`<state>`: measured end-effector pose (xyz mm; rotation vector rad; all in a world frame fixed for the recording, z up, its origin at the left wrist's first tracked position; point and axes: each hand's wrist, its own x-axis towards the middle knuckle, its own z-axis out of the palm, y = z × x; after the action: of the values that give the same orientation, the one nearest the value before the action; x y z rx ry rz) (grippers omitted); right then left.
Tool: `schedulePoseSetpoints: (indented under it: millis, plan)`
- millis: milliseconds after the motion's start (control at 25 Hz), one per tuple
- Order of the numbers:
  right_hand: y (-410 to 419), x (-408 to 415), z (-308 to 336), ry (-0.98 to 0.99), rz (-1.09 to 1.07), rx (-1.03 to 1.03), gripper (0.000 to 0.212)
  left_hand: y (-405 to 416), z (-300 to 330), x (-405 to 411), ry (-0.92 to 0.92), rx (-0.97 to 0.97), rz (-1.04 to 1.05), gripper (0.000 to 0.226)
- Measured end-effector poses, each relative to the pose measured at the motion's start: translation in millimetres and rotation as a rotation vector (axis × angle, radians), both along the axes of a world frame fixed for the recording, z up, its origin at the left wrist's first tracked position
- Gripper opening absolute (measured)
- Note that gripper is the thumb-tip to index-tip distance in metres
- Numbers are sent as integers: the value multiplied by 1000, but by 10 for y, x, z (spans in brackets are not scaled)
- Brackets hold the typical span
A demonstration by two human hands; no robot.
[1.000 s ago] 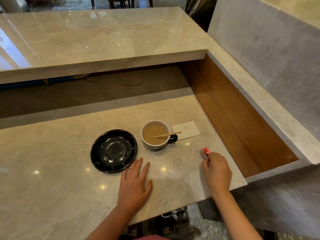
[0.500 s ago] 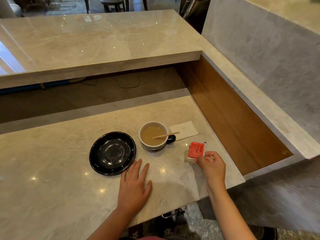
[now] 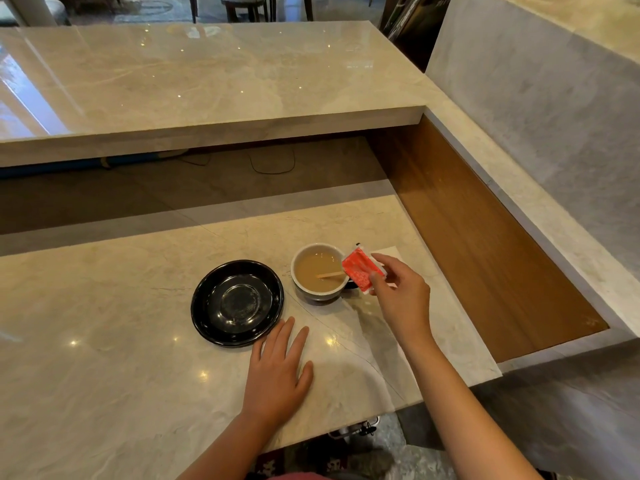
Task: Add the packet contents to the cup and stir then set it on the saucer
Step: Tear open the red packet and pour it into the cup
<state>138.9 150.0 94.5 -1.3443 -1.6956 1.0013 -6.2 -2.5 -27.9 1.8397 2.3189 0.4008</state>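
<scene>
Resting flat, palm down with fingers spread and nothing in its grasp, the left hand (image 3: 278, 370) lies on the marble counter (image 3: 104, 358) close to the near edge. Just beyond its fingertips sits the black saucer (image 3: 237, 303), bare and glossy, its rim almost touching the index finger. Off to the right of that hand and farther out, the right hand (image 3: 398, 296) is raised above the counter, its fingers pinched on a red packet (image 3: 360, 271). The packet is tilted, with its upper corner leaning toward the cup (image 3: 317, 271), and it overlaps the cup's right rim in the head view; whether it touches the rim cannot be told. The cup stands on the counter just left of the right hand's fingertips and just right of the saucer, apart from it. It holds a light brown drink, and a wooden stirrer (image 3: 330, 274) lies slanted in it. Beyond the right hand's fingers, a white napkin (image 3: 389, 252) lies flat, partly hidden by them.
</scene>
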Motion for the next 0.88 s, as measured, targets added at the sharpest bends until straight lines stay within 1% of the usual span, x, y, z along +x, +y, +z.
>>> schedulePoseSetpoints:
  millis: [80,160,320,480,720,880]
  plan:
    - [46,-71,22,-105,66,95,26,-1,2,2,-5,-2,0,55]
    - [80,-121,32,-169,138,175,26,4,4,5,-1,0,-3,55]
    - [130,-187,8,-268,269,366,28,13,-2,3,9,-5,-1,55]
    - [158,-225,-26,-364,381,545,24,7,-8,1,6,-8,0,56]
    - [171,-242,-27,-446,429,614,26,14,-5,5,2,-7,4,56]
    - [186,-245,-25,-426,435,607,25,2,2,7,4,-3,6,55]
